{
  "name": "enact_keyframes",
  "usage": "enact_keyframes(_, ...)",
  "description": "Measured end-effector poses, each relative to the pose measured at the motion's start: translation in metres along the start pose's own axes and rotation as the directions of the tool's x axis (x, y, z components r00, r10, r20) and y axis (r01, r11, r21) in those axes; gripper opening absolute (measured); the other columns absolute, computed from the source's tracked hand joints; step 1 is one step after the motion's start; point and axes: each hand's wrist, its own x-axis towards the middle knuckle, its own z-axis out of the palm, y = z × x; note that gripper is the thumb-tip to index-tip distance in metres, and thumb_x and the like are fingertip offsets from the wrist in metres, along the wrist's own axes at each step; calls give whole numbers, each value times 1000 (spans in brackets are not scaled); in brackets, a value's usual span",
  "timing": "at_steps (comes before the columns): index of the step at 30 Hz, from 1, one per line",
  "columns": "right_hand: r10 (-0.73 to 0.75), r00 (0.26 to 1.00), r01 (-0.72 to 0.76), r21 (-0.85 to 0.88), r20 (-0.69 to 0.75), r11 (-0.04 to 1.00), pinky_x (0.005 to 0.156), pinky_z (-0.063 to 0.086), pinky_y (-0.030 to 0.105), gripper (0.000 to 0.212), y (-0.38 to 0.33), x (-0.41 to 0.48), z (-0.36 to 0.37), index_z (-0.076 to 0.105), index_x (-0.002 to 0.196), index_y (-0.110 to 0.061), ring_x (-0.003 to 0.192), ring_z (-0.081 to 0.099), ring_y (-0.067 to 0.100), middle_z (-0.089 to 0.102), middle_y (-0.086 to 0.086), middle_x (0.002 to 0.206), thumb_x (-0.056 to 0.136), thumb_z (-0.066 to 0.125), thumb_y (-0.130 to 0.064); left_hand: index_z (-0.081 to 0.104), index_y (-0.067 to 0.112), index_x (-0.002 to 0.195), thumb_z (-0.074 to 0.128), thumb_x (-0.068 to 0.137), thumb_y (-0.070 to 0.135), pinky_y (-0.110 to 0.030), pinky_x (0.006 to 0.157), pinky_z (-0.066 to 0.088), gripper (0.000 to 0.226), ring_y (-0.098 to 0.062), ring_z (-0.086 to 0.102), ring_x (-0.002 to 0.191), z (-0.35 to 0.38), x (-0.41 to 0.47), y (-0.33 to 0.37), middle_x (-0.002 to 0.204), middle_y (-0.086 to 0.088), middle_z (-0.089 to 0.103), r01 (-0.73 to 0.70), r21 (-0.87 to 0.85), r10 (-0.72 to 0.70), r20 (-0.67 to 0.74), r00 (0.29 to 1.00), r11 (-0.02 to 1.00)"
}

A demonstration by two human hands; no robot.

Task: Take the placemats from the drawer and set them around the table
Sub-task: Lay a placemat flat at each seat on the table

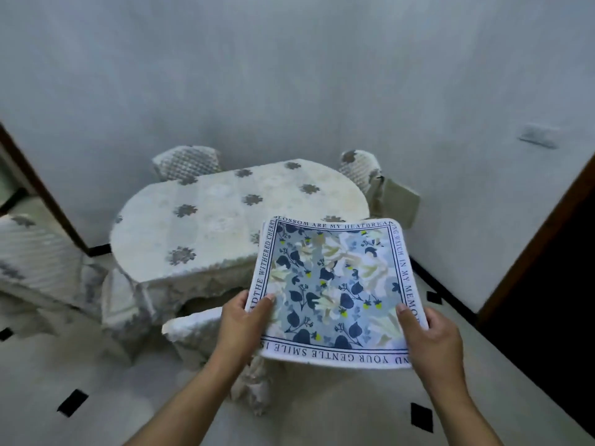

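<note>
A stack of square placemats [335, 288] with a blue floral print and a lettered white border is held flat in front of me. My left hand [241, 320] grips its near left edge, thumb on top. My right hand [428, 333] grips its near right corner, thumb on top. The mats hover over the near right end of the oval table [225, 214], which wears a cream cloth with grey flower motifs. A second mat's edge shows at the stack's far left corner.
Covered chairs stand around the table: one at the far left [186, 162], one at the far right [363, 169], one near me [199, 326] and one at the left [38, 252]. A dark doorway [553, 284] is at the right. Pale floor tiles lie below.
</note>
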Motion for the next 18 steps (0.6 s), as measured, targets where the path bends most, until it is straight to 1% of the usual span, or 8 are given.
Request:
enact_keyframes(4,-56,988,51,34,141,998,50,44,33,27,-17,56,63,67,66,-18,51,59,18,67,-10,59,88,66,-33,68,13,88,65,90,24,-41,54,56,11,-34,69,64,-21,46,-10,74,-12,72,8,28,-3,-182,983,1000)
enact_keyframes(6,-73,979,68,32,188,997,52,47,34,25,-21,86,96,68,68,-19,53,62,17,68,-9,60,88,67,-33,68,17,85,66,88,29,-41,54,54,12,-36,68,63,-28,79,-18,71,-12,71,13,32,-5,-238,971,999)
enact_keyframes(9,-78,976,77,13,202,997,52,50,33,22,-26,132,132,70,72,-20,55,64,15,68,-4,59,88,66,-35,68,24,85,67,87,35,-54,56,56,12,-43,69,68,-24,135,-26,76,-18,73,39,-1,-38,-258,965,999)
enact_keyframes(10,-82,977,82,4,195,997,52,51,32,22,-28,150,141,71,73,-20,56,65,15,69,-2,60,88,66,-37,67,24,85,66,89,32,-54,56,56,8,-42,69,67,-18,157,-27,77,-18,73,36,-18,-39,-251,967,999)
enact_keyframes(13,-76,983,84,-42,166,996,47,47,25,23,-31,203,159,69,73,-21,52,62,6,67,-1,59,88,66,-38,66,20,94,62,92,25,-35,49,54,7,-30,69,63,7,212,-19,81,-13,73,25,-37,-32,-212,977,999)
enact_keyframes(15,-58,988,66,-53,145,996,49,48,26,21,-31,236,166,71,77,-22,54,63,6,68,-2,61,88,65,-39,66,14,92,62,92,25,-37,51,55,11,-32,69,66,23,244,-14,80,-16,72,18,-35,-25,-185,982,999)
enact_keyframes(17,-39,992,47,-68,119,997,52,50,30,19,-27,266,171,71,78,-24,58,66,13,70,-2,63,88,66,-39,65,11,87,63,92,25,-41,53,55,15,-36,68,68,40,277,-13,76,-17,70,12,-12,-14,-177,984,1000)
enact_keyframes(18,-35,993,42,-69,110,997,52,51,31,18,-25,280,174,71,79,-25,59,66,13,70,-2,65,88,66,-38,64,8,85,63,91,23,-36,50,52,16,-34,65,65,48,291,-11,72,-14,68,13,-5,-14,-174,985,1000)
